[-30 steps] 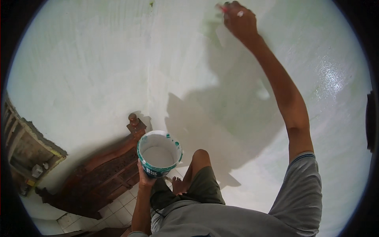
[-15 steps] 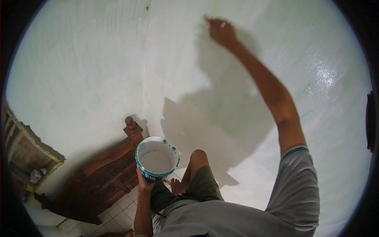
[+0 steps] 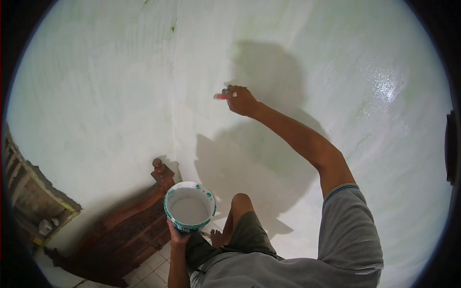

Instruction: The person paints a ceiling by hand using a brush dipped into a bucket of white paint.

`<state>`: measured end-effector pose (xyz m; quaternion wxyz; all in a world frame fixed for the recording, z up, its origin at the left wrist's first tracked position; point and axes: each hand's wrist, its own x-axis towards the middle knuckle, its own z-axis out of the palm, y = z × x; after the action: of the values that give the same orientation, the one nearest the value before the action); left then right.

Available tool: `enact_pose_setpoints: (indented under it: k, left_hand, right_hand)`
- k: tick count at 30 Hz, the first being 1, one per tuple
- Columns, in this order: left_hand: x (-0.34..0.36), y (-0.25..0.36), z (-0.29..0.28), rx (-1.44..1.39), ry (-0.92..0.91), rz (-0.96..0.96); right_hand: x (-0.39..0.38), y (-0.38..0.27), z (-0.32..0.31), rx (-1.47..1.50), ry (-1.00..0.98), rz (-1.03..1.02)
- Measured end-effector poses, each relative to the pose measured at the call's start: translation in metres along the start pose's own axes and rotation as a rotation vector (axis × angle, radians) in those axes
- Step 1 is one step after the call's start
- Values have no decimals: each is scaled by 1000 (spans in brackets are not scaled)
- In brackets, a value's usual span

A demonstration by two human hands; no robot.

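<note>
Left hand (image 3: 177,235) grasps paint bucket (image 3: 189,191) from below, held before the body. Right hand (image 3: 241,101) clenched round red brush (image 3: 221,96), raised by pale wall (image 3: 120,101); brush-wall contact unclear.

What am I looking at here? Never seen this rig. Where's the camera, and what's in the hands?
No robot: these are a person's bare hands, seen from above by the left of two head-worn fisheye cameras, so straight edges bend. The left hand holds a white-and-teal bucket of whitish liquid. The right hand grips a red-handled tool, its end blurred, before white, green-tinged walls. Dark carved wooden furniture stands at left, above floor tiles.
</note>
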<state>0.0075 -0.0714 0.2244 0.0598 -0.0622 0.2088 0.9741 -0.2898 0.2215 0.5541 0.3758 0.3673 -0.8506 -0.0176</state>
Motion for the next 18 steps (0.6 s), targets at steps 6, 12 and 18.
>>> enact_pose_setpoints:
  k: [6, 12, 18]
  left_hand:
    - [-8, 6, 4, 19, -8, -32]
    - [-9, 2, 2, 7, -47, 14]
    - [-6, 1, -1, 4, -85, -53]
  right_hand:
    - [67, 96, -172, -405, 372, 41]
    - [72, 111, -262, -661, 280, 150]
    - [-31, 35, -71, -141, 150, -88]
